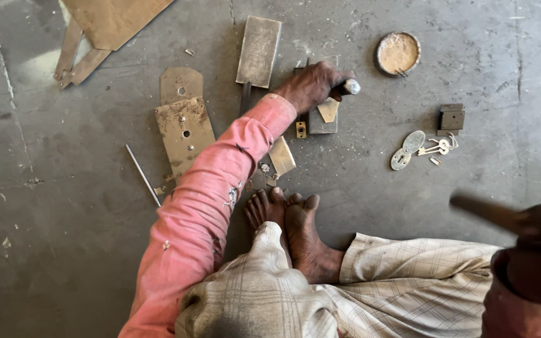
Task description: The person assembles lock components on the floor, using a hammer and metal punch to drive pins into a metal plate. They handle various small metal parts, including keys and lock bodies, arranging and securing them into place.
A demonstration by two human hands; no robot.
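- We sit on a rough grey concrete floor (64,250), scratched and dusty, and every place below is told from the small metal block (322,122) that lies on it, beyond our bare feet (295,225).
- We judge the step in hand to be a striking one: the left hand steadies a tool upright on the block while the right is raised. The next blow, as we judge it, calls for a square hit on the tool's top with the block kept flat.
- Well left of the block lie two rusty flat plates (184,125), one overlapping the other, each with a round hole and a dull brown pitted skin.
- Above and left of the block lies a flat grey rectangular slab (259,50).
- Our left hand (311,84) rests just over the block, fingers curled tight round a short steel punch (350,86) with a bright rounded end.
- Our right hand (536,241), far right of and below the block, is blurred; its fingers seem wrapped round a dark handle (480,209), though we cannot tell for sure.
- Up and right of the block sits a round shallow tin lid (397,53) holding pale powder.
- Right of the block lie a small dark square lock part (451,119), then pale keys (438,147) beside two oval metal tags (407,150).
- A thin steel rod (143,175) lies far left.
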